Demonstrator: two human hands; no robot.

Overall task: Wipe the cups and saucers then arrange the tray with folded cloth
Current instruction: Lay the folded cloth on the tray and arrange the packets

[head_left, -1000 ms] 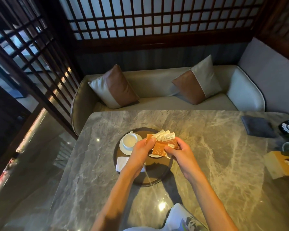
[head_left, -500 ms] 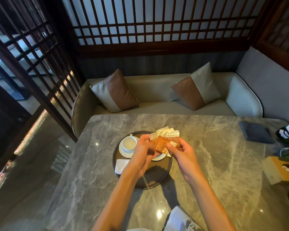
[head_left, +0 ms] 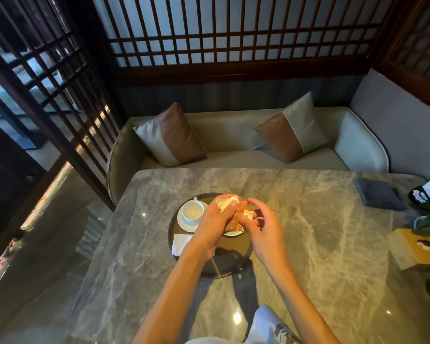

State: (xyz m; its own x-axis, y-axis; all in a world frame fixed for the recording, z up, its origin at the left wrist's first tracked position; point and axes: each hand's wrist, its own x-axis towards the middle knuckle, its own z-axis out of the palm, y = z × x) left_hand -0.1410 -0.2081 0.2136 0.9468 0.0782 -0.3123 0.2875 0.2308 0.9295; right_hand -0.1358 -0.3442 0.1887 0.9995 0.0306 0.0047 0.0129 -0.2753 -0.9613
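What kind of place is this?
Probably a restaurant or teahouse booth: a cushioned sofa faces the marble table, dark wooden lattice screens enclose it, and a round tray holds a cup on its saucer.

On the grey marble counter (head_left: 308, 232) stands a round dark tray (head_left: 221, 273). At its far left side a white cup (head_left: 193, 211) sits upright on a saucer (head_left: 187, 225), and a folded white cloth (head_left: 179, 244) lies just beside it, nearer to the person. Above the tray the left hand (head_left: 215, 222) grips a bundle of white and orange packets (head_left: 233, 219), and the right hand (head_left: 267, 229) pinches the same bundle from the other side. A second saucer (head_left: 233, 234) shows partly under the hands. A dark grey cloth (head_left: 377, 194) lies well apart, far right.
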